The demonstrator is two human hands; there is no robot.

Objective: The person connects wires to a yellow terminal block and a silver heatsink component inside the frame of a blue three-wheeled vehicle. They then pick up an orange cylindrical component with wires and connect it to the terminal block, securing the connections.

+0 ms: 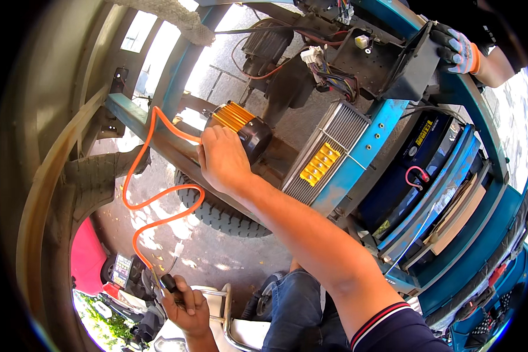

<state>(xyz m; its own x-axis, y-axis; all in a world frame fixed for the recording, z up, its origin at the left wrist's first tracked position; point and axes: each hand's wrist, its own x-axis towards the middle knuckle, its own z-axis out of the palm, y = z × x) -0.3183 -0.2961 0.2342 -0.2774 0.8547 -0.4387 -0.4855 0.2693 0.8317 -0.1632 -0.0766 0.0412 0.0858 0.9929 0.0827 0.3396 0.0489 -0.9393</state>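
Note:
A bright orange cable (139,164) loops in wide bends between my two hands. My right hand (224,157), reaching across from the lower right, closes on its upper end, against a black cylindrical motor-like unit with gold fins (234,117); my fingertips are partly hidden behind the hand. Low on the left, my left hand (188,308) is closed around a short black cylindrical piece (169,283). The cable's lower end meets thin metal parts beside that piece; how they join is too small to tell.
A blue metal frame (358,158) surrounds the work, with a grey finned box (322,155) on it. Loose wire connectors (317,58) hang above a black bracket. Another person's gloved hand (456,50) rests there. Blue batteries (410,158) stand at right; a tyre (223,214) lies below.

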